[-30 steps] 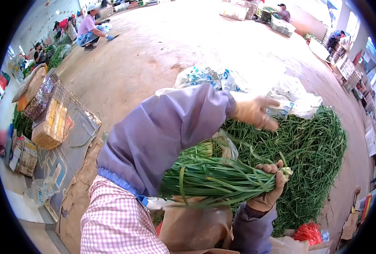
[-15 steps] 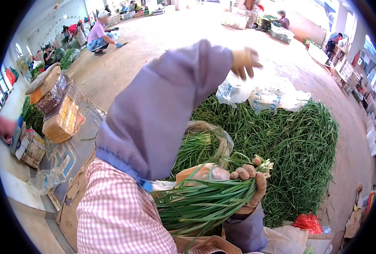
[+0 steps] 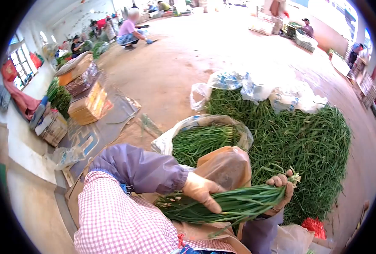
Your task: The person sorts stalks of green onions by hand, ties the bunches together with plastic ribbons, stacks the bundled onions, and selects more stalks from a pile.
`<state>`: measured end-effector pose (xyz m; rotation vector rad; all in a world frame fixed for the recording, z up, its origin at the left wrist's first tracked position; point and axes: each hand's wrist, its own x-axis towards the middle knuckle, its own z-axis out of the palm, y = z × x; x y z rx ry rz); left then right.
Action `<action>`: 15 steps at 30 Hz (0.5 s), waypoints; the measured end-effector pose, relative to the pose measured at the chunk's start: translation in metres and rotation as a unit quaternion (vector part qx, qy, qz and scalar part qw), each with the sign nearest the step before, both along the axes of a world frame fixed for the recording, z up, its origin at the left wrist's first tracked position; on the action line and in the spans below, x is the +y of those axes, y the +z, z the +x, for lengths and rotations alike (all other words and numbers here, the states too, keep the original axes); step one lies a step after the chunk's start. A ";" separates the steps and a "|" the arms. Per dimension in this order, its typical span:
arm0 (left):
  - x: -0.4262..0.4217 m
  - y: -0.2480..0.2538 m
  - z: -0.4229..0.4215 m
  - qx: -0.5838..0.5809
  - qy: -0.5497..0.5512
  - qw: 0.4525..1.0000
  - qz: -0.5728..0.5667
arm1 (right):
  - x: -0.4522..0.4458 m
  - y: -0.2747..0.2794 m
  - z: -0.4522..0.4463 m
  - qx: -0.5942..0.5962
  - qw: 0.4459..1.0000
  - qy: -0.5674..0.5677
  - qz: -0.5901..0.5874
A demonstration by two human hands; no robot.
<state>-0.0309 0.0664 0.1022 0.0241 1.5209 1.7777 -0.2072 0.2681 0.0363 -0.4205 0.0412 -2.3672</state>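
A bunch of green garlic chives [image 3: 239,204] lies across my lap, pale stem ends to the right and leaves to the left. My right hand [image 3: 281,190] is closed around it near the pale ends. Over the leafy middle lies my left hand [image 3: 203,192], thumb across the leaves and some fingers hidden by them; it appears to grip them. Just behind is a knee under brown plastic [image 3: 226,167]. Beyond that, an open plastic bag [image 3: 164,142] holds more chives [image 3: 205,142]. A large heap of loose chives [image 3: 298,148] spreads along the right.
Clear plastic sheeting [image 3: 255,89] covers the heap's far edge. Red ties [image 3: 314,227] lie at its near right corner. On the left stand a taped foam box [image 3: 88,103] and a flattened cardboard sheet [image 3: 111,112]. A person in pink [image 3: 128,29] crouches farther back on the floor.
My left hand has come down from above the heap onto the chive leaves. My right hand keeps its grip near the stem ends. The view has shifted, showing more of the bag.
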 end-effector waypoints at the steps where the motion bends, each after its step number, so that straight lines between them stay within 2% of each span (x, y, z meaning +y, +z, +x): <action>1: -0.002 0.016 0.014 -0.032 -0.009 0.998 -0.056 | 0.003 -0.005 0.000 0.015 1.000 0.002 -0.001; 2: -0.006 -0.001 0.030 -0.037 -0.007 0.999 -0.038 | 0.005 -0.010 0.000 0.024 1.000 0.004 0.005; 4: -0.018 -0.007 0.049 -0.087 -0.033 0.989 -0.116 | 0.008 -0.015 -0.002 0.041 0.999 0.014 0.010; 6: -0.037 -0.010 0.050 -0.010 -0.121 0.982 -0.147 | 0.009 -0.017 -0.003 0.054 0.998 0.024 0.036; 8: -0.049 0.031 0.032 0.082 -0.140 0.922 -0.352 | 0.011 -0.018 -0.005 0.058 0.996 0.031 0.055; 9: -0.056 0.043 0.021 0.115 -0.105 0.909 -0.387 | 0.012 -0.020 -0.005 0.056 0.996 0.037 0.061; 10: -0.065 0.055 0.002 0.116 -0.113 0.870 -0.466 | 0.013 -0.021 -0.004 0.052 0.996 0.039 0.068; 11: -0.081 0.062 -0.017 0.189 -0.068 0.831 -0.518 | 0.012 -0.019 -0.001 0.026 0.996 0.046 0.068; 12: -0.093 0.075 -0.037 0.305 0.069 0.801 -0.510 | 0.012 -0.023 0.000 0.024 0.995 0.050 0.079; 13: -0.120 0.081 -0.078 0.330 0.051 0.731 -0.595 | 0.011 -0.024 0.000 0.026 0.995 0.047 0.087; 14: -0.126 0.124 -0.111 0.223 0.152 0.825 -0.497 | 0.009 -0.025 0.001 0.029 0.994 0.049 0.093; 15: -0.140 0.137 -0.144 0.263 0.251 0.819 -0.444 | 0.007 -0.024 0.003 0.014 0.995 0.057 0.083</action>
